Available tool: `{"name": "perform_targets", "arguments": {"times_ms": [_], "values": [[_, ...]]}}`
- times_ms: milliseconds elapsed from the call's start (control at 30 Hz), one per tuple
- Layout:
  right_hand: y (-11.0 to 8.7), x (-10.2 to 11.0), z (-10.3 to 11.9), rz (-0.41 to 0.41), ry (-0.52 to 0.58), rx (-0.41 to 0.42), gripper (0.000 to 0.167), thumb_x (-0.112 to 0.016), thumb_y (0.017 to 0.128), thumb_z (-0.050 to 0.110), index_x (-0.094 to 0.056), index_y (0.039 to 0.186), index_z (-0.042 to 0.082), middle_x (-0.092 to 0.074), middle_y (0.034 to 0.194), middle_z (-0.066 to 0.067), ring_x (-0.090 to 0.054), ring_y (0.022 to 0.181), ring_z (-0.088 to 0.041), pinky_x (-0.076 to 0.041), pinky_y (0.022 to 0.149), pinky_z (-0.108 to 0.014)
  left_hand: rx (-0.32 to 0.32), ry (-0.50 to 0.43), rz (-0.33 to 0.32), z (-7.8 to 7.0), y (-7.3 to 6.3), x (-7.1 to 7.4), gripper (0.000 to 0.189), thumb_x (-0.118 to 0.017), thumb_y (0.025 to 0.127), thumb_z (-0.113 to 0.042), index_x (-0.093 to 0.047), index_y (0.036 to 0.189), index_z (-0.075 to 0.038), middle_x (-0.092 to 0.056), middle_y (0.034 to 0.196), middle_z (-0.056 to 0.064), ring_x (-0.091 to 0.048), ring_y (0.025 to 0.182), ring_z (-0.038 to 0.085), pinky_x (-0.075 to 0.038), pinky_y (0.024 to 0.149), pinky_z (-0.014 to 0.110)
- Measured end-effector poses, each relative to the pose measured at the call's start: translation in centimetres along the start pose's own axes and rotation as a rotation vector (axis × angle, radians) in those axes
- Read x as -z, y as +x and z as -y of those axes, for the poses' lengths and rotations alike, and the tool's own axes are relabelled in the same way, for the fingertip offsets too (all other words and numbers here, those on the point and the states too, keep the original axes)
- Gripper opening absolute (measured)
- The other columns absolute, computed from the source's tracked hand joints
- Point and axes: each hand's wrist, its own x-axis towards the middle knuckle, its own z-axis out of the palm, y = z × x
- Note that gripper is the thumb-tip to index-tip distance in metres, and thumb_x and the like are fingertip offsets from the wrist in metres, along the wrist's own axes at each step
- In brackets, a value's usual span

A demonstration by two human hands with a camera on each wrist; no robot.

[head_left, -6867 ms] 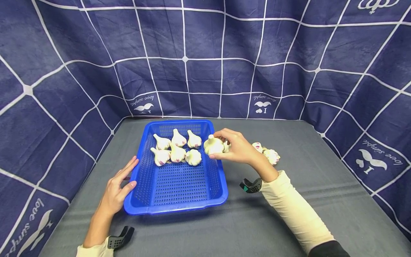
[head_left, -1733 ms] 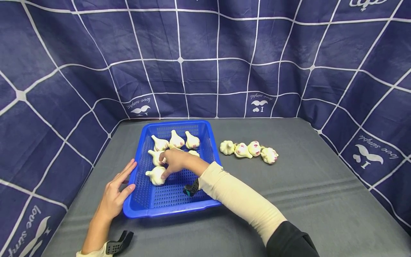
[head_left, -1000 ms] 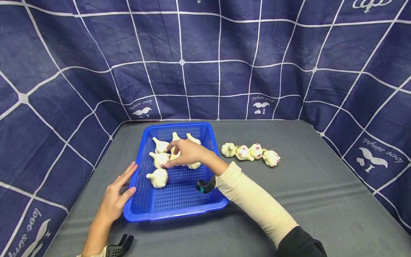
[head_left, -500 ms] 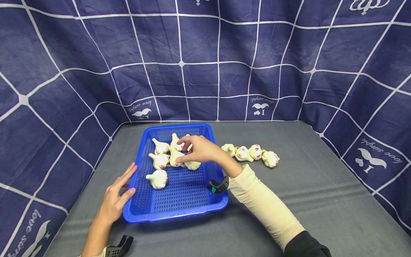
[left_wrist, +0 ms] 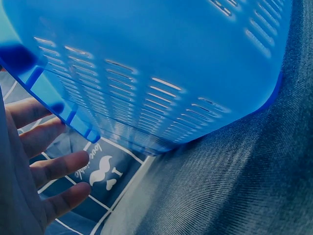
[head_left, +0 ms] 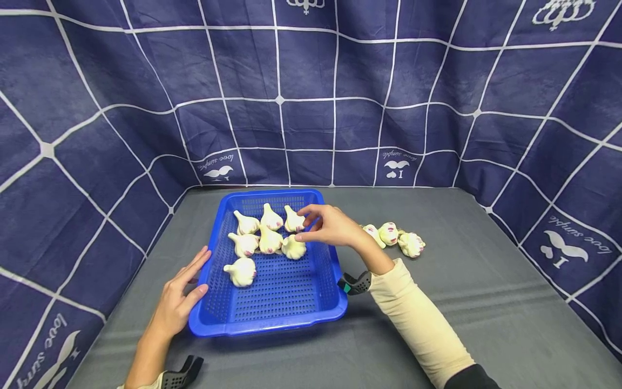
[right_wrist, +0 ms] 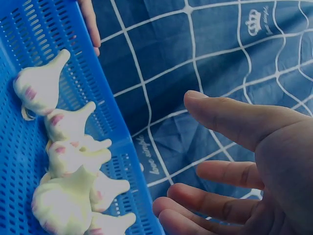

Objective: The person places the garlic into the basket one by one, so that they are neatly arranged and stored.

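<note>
A blue perforated plastic basket (head_left: 272, 324) stands on the grey cloth, holding several garlic bulbs in two rows at its back. One more garlic bulb (head_left: 241, 272) lies in front of them at the left. My left hand (head_left: 175, 300) rests against the basket's left rim, fingers extended; the left wrist view shows its fingers (left_wrist: 68, 166) beside the basket's outer wall (left_wrist: 146, 49). Over the right rim hangs my right hand (head_left: 337, 227), fingers parted with nothing between them, close to the right-end garlic bulb (head_left: 293, 247). In the right wrist view its palm (right_wrist: 274, 161) holds nothing.
To the basket's right, garlic bulbs (head_left: 411, 245) lie in a row on the grey cloth (head_left: 466, 281), partly hidden behind my right wrist. A dark blue curtain (head_left: 311, 65) with white grid lines encloses the back and sides.
My right hand carried a garlic bulb into the basket, set it down at the front left, then withdrew rightward to the right rim. The left hand stayed at the left rim.
</note>
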Motion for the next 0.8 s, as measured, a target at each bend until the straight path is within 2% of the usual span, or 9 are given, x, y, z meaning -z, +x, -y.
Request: {"name": "perform_targets", "arguments": {"times_ms": [367, 600, 800], "values": [[-1.7, 0.8, -1.3, -0.069, 0.097, -0.006, 0.054, -0.081, 0.08, 0.024, -0.063, 0.126, 0.003, -0.069, 0.101, -0.009, -0.068, 0.083, -0.018, -0.054, 0.077, -0.03, 0.02, 0.014, 0.001, -0.1, 0.0, -0.1, 0.061, -0.06, 0.082, -0.001, -0.052, 0.142, -0.001, -0.046, 0.148, 0.018, -0.047, 0.121, -0.007, -0.04, 0.082, 0.018], [-2.8, 1.8, -2.0, -0.093, 0.117, -0.011, 0.053, -0.08, 0.081, 0.021, -0.062, 0.128, 0.002, -0.068, 0.106, -0.019, -0.068, 0.084, -0.019, -0.054, 0.081, -0.036, 0.027, 0.021, 0.003, 0.0, 0.0, -0.1, 0.06, -0.059, 0.082, -0.002, -0.052, 0.142, -0.002, -0.046, 0.148, 0.017, -0.048, 0.117, -0.009, -0.041, 0.082, 0.018], [-3.6, 2.4, -3.1, -0.124, 0.122, -0.017, 0.054, -0.081, 0.081, 0.021, -0.061, 0.127, -0.001, -0.069, 0.106, -0.021, -0.068, 0.084, -0.02, -0.055, 0.076, -0.035, 0.022, 0.011, 0.0, 0.0, 0.0, -0.1, 0.061, -0.059, 0.082, -0.001, -0.052, 0.142, -0.002, -0.047, 0.148, 0.017, -0.048, 0.117, -0.008, -0.04, 0.082, 0.017]]}}
